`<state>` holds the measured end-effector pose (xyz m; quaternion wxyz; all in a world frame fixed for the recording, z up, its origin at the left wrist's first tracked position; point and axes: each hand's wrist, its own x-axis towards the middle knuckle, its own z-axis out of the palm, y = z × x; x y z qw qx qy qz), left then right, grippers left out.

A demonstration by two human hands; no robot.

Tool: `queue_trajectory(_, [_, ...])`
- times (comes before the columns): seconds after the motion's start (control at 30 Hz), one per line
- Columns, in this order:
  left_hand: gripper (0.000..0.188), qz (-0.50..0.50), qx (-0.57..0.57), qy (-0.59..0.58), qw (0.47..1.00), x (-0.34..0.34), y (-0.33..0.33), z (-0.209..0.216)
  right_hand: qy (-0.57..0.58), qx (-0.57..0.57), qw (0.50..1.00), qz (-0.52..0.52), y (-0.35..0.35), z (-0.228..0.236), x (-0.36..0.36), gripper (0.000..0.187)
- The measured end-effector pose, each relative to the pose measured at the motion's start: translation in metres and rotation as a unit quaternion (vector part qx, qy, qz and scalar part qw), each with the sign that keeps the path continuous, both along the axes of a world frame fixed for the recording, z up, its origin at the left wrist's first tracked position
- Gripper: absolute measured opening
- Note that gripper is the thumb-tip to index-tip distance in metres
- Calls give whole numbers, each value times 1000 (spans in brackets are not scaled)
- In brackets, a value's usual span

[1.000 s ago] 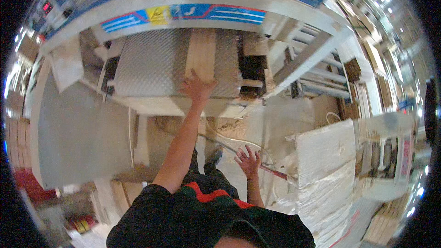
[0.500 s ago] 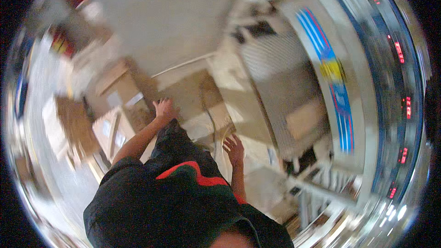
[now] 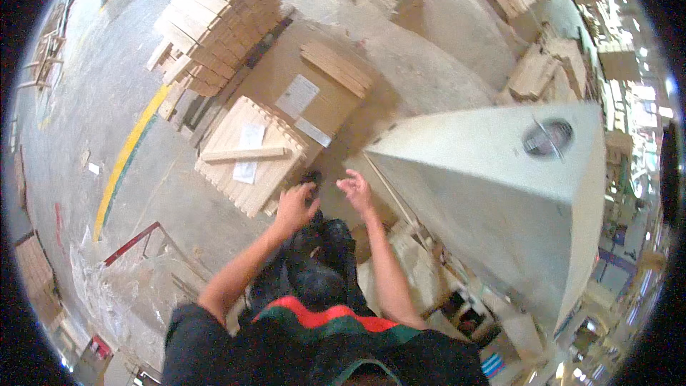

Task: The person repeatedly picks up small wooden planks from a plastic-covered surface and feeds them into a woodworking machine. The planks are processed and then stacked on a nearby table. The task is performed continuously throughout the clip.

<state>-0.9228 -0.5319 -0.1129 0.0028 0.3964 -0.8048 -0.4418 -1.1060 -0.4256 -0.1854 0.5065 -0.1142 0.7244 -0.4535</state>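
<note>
Both my hands are held in front of my body, apart from each other and with nothing in them. My left hand (image 3: 296, 209) has loosely bent, spread fingers and is nearest the low stack of pale wooden pieces (image 3: 223, 180). A white paper sheet (image 3: 245, 172) and a wooden strip (image 3: 243, 154) lie on top of that stack. My right hand (image 3: 356, 193) has its fingers apart, to the left of a grey metal housing (image 3: 464, 207). Beyond the hands, a brown board surface (image 3: 318, 111) carries two pale sheets and a flat wooden piece (image 3: 336, 70).
A tall stack of wooden planks (image 3: 221, 21) stands at the far left. Yellow and green floor lines (image 3: 128, 157) run nearby. Crumpled clear plastic (image 3: 136, 282) lies by a red-edged frame at lower left. The housing's round vent (image 3: 549, 138) is at right.
My view has swung left, away from the machine with the blue stripes and red displays, toward the wooden stacks. My hands have come closer together in front of me, both still holding nothing.
</note>
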Motion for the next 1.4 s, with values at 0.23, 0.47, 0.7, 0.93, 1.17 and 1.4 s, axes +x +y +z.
queue_trajectory(0.23, [41,278,100,-115,948,56,52,-28,397,162,861,272,-224,-222,-178,78])
queue_trajectory(0.47, [36,544,361,-368,662,135,166,-59,514,253,673,467,-362,-449,-315,119])
queue_trajectory(0.7, [32,466,255,-287,797,19,159,-69,532,102,698,468,-376,-522,-330,122])
queue_trajectory(0.93, [34,665,355,-263,602,24,143,-42,537,112,734,401,-355,-512,-269,118])
queue_trajectory(1.17, [32,654,300,-245,650,69,133,-30,154,19,957,245,-330,-442,-210,101])
queue_trajectory(1.4, [28,567,233,-188,768,192,117,-46,-184,-42,975,117,-222,-281,-125,90])
